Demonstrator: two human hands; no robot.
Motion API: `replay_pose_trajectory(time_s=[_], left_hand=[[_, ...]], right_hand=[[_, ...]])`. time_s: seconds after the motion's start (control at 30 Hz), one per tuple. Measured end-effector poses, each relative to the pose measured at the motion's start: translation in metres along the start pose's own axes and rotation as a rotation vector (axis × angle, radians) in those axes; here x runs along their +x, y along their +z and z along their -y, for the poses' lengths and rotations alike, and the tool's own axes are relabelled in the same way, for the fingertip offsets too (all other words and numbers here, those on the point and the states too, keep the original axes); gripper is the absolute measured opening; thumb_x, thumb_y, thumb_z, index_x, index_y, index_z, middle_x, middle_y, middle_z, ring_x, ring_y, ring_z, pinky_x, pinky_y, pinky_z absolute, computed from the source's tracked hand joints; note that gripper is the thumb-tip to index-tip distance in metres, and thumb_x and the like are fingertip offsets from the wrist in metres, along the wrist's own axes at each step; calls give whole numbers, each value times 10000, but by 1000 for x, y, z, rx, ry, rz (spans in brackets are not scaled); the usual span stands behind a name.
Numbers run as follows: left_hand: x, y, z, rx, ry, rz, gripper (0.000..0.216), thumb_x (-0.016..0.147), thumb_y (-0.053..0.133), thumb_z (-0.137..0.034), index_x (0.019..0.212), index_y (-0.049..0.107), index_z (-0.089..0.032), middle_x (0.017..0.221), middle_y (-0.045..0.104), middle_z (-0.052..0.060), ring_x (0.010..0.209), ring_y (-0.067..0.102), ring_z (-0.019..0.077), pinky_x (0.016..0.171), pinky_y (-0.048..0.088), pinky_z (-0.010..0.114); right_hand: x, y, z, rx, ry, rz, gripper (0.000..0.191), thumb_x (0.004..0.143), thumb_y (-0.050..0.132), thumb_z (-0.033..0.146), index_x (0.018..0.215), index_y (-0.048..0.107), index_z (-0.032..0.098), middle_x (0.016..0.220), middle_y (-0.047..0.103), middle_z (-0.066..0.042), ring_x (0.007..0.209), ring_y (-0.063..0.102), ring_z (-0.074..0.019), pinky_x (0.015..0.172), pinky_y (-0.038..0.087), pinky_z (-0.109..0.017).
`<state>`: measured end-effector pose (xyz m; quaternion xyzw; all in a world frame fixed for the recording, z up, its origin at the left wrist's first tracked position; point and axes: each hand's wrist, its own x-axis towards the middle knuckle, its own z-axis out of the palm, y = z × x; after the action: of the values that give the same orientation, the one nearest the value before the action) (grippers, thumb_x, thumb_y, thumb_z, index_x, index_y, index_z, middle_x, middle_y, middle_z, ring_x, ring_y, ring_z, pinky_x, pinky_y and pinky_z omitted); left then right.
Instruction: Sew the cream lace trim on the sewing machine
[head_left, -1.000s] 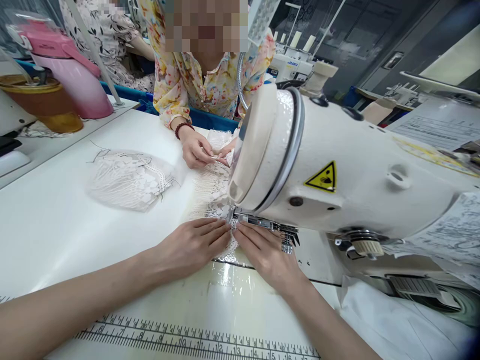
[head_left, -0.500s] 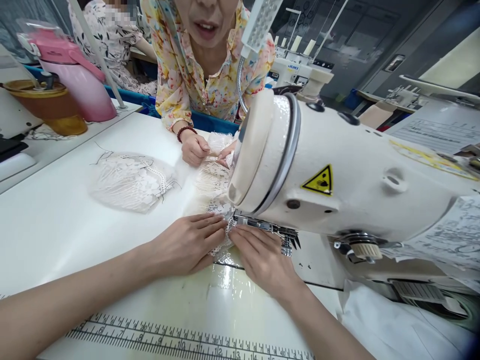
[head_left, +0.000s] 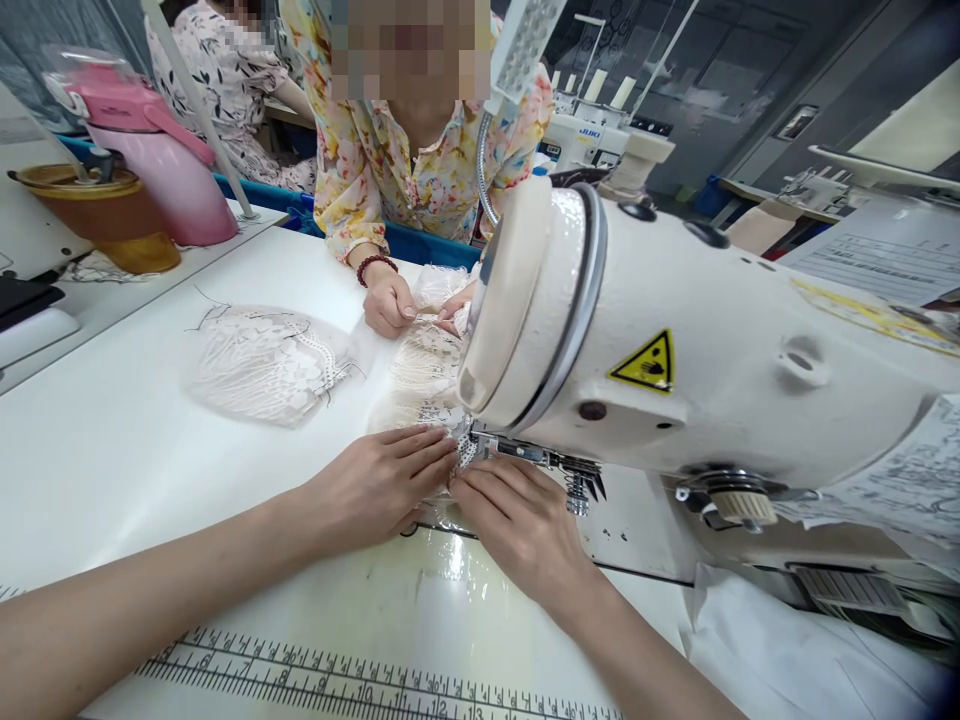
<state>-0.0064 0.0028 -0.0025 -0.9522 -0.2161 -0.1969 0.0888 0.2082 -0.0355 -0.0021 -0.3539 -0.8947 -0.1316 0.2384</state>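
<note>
Strips of white lace (head_left: 429,375) run under the head of a white sewing machine (head_left: 660,340), past its metal presser foot (head_left: 474,432). My left hand (head_left: 379,480) lies flat on the lace just left of the foot, its fingers stretched out and pointing right. On the near side of the foot, my right hand (head_left: 521,520) has its bent fingers pressed together on the lace edge; the fingertips are partly hidden. Across the table, another person's hand (head_left: 388,303) pinches the far part of the lace, with their second hand (head_left: 454,312) beside it.
Another lace piece with dark loose threads (head_left: 274,365) lies at the left. A pink bottle (head_left: 154,160) and a brown cup (head_left: 112,215) stand at the back left. A printed ruler (head_left: 360,685) runs along the front edge. White cloth (head_left: 795,640) lies at the lower right.
My right hand has shifted slightly left, closer to my left hand. Less lace shows between my hands on the near side. The view has moved a little.
</note>
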Motion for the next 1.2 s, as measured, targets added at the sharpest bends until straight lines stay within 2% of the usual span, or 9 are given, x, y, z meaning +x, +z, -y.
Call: replay_pose_trajectory(time_s=[0.23, 0.6, 0.93, 1.07, 1.2], left_hand=[[2, -3, -1, 0, -9, -8, 363, 896, 404, -145, 1183, 610, -65, 1242, 638, 105, 1144, 619, 227, 1001, 509, 365], [3, -1, -7, 26, -68, 9, 357, 924, 428, -226, 1202, 598, -82, 1265, 618, 136, 1161, 605, 264, 991, 502, 419], [10, -2, -13, 78, -67, -41, 344, 928, 426, -217, 1165, 623, -63, 1204, 655, 142, 1153, 607, 284, 962, 527, 411], [11, -1, -15, 83, -77, -31, 346, 921, 432, -214, 1175, 614, -65, 1207, 653, 142, 1145, 612, 287, 946, 537, 410], [11, 0, -16, 81, -82, -27, 344, 927, 426, -218, 1180, 606, -70, 1213, 649, 147, 1135, 617, 292, 927, 544, 418]], right_hand=[[-1, 2, 1, 8, -16, 4, 247, 819, 547, -7, 970, 643, 162, 953, 710, 4, 955, 629, -131, 947, 494, -301], [-4, 1, -4, -33, 15, 29, 197, 883, 521, 65, 963, 659, 181, 981, 709, -41, 989, 627, -147, 834, 503, -259], [-5, -2, -9, -48, 41, 76, 233, 918, 486, 83, 968, 677, 207, 1002, 698, -39, 949, 626, -139, 827, 507, -269], [-6, -3, -10, -72, 38, 73, 274, 903, 458, 33, 951, 677, 191, 1006, 697, -49, 919, 617, -139, 788, 490, -257], [-5, -7, -10, -129, 70, 25, 305, 871, 457, 0, 961, 673, 197, 991, 711, -29, 862, 616, -137, 679, 449, -254]])
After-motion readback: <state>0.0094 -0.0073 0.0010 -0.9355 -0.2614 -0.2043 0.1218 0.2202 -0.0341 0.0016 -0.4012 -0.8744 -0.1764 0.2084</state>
